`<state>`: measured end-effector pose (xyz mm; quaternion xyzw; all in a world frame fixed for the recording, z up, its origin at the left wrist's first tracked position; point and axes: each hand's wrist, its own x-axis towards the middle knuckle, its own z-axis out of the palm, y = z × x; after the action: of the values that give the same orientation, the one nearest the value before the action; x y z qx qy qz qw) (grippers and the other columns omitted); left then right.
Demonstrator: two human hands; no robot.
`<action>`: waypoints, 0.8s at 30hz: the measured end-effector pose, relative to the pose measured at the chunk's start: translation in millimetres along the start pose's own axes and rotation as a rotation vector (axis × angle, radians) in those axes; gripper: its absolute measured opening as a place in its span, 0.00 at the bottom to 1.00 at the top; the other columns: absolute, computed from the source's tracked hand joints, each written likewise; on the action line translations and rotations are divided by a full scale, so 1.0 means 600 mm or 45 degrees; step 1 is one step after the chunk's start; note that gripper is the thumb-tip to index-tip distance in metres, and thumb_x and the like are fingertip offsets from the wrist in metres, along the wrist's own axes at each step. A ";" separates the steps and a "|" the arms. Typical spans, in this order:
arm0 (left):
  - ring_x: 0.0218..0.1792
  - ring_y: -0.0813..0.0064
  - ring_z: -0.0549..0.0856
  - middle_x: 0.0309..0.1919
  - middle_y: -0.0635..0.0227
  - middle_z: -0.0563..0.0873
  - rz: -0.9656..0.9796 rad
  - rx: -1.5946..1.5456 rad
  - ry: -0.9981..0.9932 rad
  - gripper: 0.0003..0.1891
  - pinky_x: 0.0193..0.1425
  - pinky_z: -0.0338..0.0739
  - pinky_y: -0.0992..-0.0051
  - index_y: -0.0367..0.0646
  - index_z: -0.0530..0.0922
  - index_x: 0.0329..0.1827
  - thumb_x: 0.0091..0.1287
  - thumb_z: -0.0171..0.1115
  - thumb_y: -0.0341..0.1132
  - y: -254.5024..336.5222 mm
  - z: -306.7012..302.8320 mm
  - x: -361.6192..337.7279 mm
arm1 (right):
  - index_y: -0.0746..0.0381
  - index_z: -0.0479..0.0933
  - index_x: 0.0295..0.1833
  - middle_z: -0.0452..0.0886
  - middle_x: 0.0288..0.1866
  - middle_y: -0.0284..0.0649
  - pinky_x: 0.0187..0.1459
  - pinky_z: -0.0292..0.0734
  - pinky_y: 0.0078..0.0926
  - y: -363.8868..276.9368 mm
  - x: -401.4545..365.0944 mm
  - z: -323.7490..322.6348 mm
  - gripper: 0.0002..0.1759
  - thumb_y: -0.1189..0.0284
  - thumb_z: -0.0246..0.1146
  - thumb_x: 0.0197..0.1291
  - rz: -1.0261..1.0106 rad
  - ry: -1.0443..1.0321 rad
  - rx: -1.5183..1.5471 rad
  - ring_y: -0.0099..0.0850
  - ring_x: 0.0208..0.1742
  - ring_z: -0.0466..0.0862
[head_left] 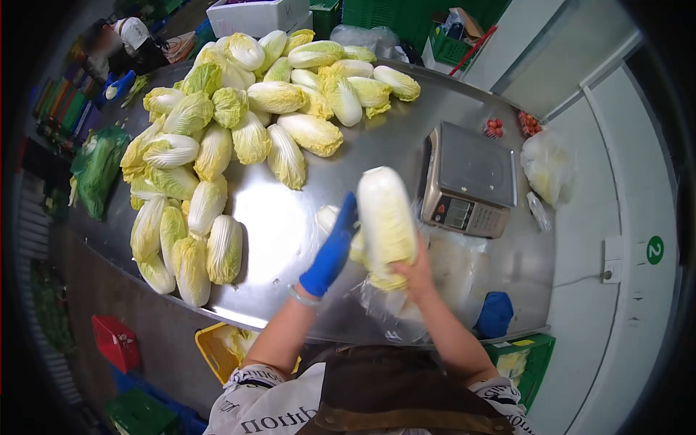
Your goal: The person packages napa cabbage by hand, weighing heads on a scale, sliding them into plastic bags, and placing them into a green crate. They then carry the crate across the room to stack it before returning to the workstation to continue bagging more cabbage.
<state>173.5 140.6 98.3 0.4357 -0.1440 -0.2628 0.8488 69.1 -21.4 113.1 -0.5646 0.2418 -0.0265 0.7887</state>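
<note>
A large pale napa cabbage [386, 217] is held upright above the steel table [279, 210]. My bare right hand [415, 274] grips its yellow leafy lower end. My left hand [332, 250], in a blue glove, is beside the cabbage on the left, its fingers stretched out and pointing up, with a gap at the fingertips. Part of another pale cabbage [328, 217] shows behind the gloved hand. Clear plastic film [395, 319] lies under and in front of my hands. Many cabbages [214, 152] are piled on the left and far side of the table.
A weighing scale [475, 174] stands to the right, with red produce [494, 127] beyond it. A blue bundle [495, 314] lies near the right front edge. Below the table are a yellow crate [210, 353] and a green crate [538, 366]. Another person [130, 36] is at the far left.
</note>
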 end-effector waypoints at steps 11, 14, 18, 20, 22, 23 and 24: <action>0.60 0.53 0.75 0.62 0.47 0.73 0.252 0.961 1.239 0.46 0.67 0.67 0.64 0.29 0.61 0.68 0.50 0.77 0.42 -0.071 -0.416 0.274 | 0.63 0.61 0.70 0.68 0.67 0.55 0.63 0.68 0.39 -0.125 0.284 -0.325 0.49 0.65 0.77 0.42 -0.398 0.874 -1.457 0.49 0.65 0.71; 0.53 0.58 0.79 0.56 0.54 0.78 0.262 0.531 1.165 0.38 0.61 0.73 0.63 0.33 0.69 0.63 0.50 0.76 0.37 -0.111 -0.484 0.303 | 0.63 0.57 0.72 0.62 0.70 0.57 0.66 0.65 0.42 -0.118 0.314 -0.395 0.53 0.58 0.76 0.43 -0.296 0.766 -1.644 0.51 0.68 0.67; 0.52 0.58 0.81 0.52 0.58 0.81 -0.401 -0.522 0.477 0.27 0.59 0.75 0.58 0.37 0.70 0.62 0.63 0.63 0.42 -0.041 -0.437 0.230 | 0.65 0.63 0.68 0.67 0.67 0.56 0.66 0.64 0.41 -0.178 0.230 -0.428 0.44 0.53 0.71 0.52 -0.546 1.031 -1.269 0.49 0.66 0.69; 0.55 0.59 0.80 0.55 0.58 0.80 -0.395 -0.584 0.341 0.27 0.62 0.73 0.58 0.37 0.69 0.64 0.66 0.57 0.44 -0.022 -0.342 0.179 | 0.67 0.64 0.68 0.67 0.66 0.55 0.66 0.63 0.41 -0.205 0.175 -0.424 0.43 0.54 0.70 0.53 -0.501 1.119 -0.978 0.49 0.66 0.68; 0.57 0.61 0.79 0.57 0.58 0.79 -0.433 -0.524 0.370 0.27 0.64 0.72 0.60 0.37 0.67 0.65 0.66 0.57 0.42 -0.043 -0.295 0.153 | 0.67 0.64 0.67 0.67 0.66 0.55 0.66 0.63 0.41 -0.183 0.172 -0.458 0.43 0.54 0.71 0.52 -0.526 1.037 -1.146 0.49 0.66 0.69; 0.59 0.62 0.78 0.58 0.58 0.78 -0.442 -0.422 0.410 0.27 0.65 0.71 0.61 0.37 0.66 0.66 0.66 0.57 0.41 -0.038 -0.241 0.152 | 0.67 0.64 0.67 0.67 0.66 0.55 0.66 0.63 0.42 -0.173 0.186 -0.464 0.44 0.53 0.71 0.52 -0.553 0.959 -1.266 0.49 0.66 0.69; 0.58 0.63 0.78 0.58 0.59 0.78 -0.479 -0.346 0.397 0.28 0.64 0.72 0.64 0.36 0.67 0.66 0.65 0.58 0.39 -0.036 -0.198 0.160 | 0.66 0.64 0.67 0.67 0.66 0.56 0.66 0.64 0.43 -0.162 0.198 -0.461 0.44 0.53 0.71 0.51 -0.584 0.869 -1.382 0.49 0.65 0.69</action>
<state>301.6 154.0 13.2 0.3720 0.1084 -0.3623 0.8477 82.7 -336.7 90.9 -0.8774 0.3302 -0.2444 0.2476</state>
